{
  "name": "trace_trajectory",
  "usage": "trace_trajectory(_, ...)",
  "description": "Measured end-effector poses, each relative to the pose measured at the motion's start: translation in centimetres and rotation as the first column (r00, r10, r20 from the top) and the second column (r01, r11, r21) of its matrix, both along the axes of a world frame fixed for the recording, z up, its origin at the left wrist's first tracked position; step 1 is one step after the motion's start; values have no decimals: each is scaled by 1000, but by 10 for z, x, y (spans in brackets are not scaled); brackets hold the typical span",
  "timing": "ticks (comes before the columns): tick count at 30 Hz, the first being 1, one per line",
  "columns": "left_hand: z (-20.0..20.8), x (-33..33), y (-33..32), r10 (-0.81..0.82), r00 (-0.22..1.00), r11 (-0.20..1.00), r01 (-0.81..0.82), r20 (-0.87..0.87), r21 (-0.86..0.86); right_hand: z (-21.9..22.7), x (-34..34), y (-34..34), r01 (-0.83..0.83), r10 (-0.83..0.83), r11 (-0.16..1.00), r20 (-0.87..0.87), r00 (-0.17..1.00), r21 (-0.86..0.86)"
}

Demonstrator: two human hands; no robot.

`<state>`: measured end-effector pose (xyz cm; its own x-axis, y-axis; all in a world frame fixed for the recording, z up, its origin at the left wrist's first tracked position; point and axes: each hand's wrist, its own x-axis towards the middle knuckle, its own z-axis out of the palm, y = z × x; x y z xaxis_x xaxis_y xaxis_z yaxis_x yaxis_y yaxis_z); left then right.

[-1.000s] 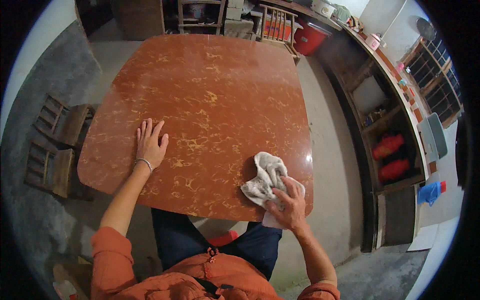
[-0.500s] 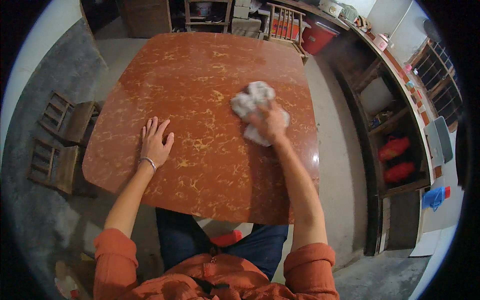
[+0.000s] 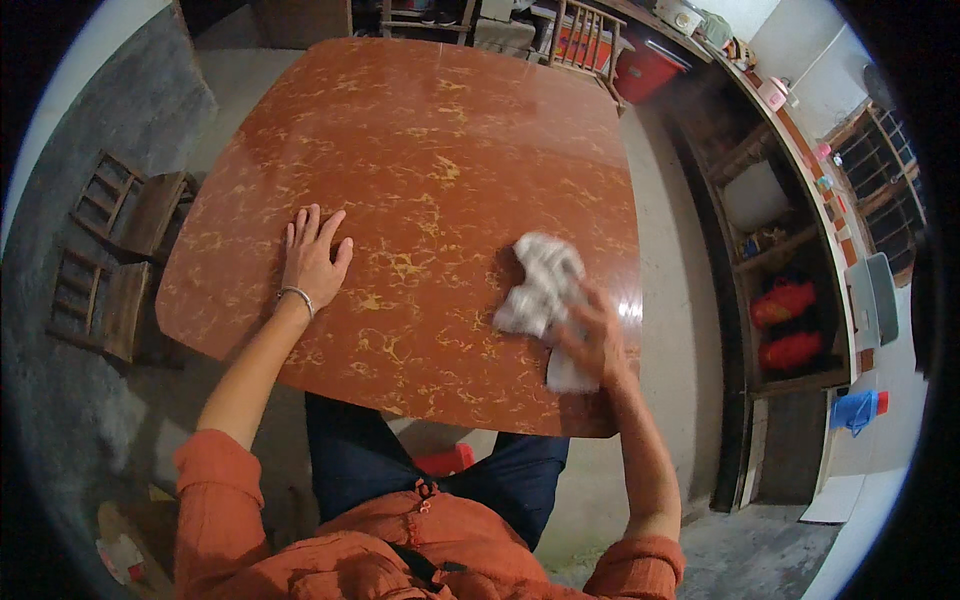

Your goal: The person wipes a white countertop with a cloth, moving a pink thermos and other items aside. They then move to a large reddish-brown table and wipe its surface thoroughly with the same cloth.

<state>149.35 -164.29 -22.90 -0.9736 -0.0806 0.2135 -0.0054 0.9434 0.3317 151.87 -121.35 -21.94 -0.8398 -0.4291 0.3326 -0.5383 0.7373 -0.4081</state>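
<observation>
A reddish-brown table (image 3: 430, 200) with a yellow marbled pattern stretches out before me. Flat on its left part lies my left hand (image 3: 317, 262), fingers spread and a bracelet at the wrist, holding nothing. My right hand (image 3: 598, 340), smeared by motion, holds a crumpled white-and-grey cloth (image 3: 545, 285) down against the tabletop, close to the right edge. The cloth reaches out past the fingers toward the table's middle, and one corner of it hangs toward me below the hand.
Two small wooden chairs (image 3: 120, 310) stand left of the table. Along the right wall runs a long counter with open shelves holding red bundles (image 3: 785, 303). A red tub (image 3: 645, 72) and a slatted chair (image 3: 588, 40) stand beyond the far right corner.
My right hand has drawn the cloth toward me and to the right across the tabletop. The left hand rests in about the same spot, and the whole view has shifted slightly.
</observation>
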Motion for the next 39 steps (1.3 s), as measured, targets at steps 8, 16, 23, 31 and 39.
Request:
trace_trajectory(8, 6, -1, -5, -23, 999, 1000, 23, -26, -1, -4, -128, -129, 228, -234, 968, -51, 971, -105)
trace_trajectory(16, -17, -7, -20, -30, 999, 998, 28, -41, -55, 9, 40, -175, -544, 546, 834, -9, 838, -88)
trace_trajectory(23, -13, -4, -11, 13, 996, 997, -20, -86, -81, 14, 113, -19, -38, 38, 999, -18, 999, 3)
trace_trajectory(31, -15, -8, -9, -25, 998, 999, 23, -55, -45, 12, 7, 29, 449, -451, 892, -59, 891, -49)
trace_trajectory(39, -9, -1, -14, 27, 999, 998, -28, -18, -52, 18, 97, -15, -17, 17, 1000, 20, 1000, 9)
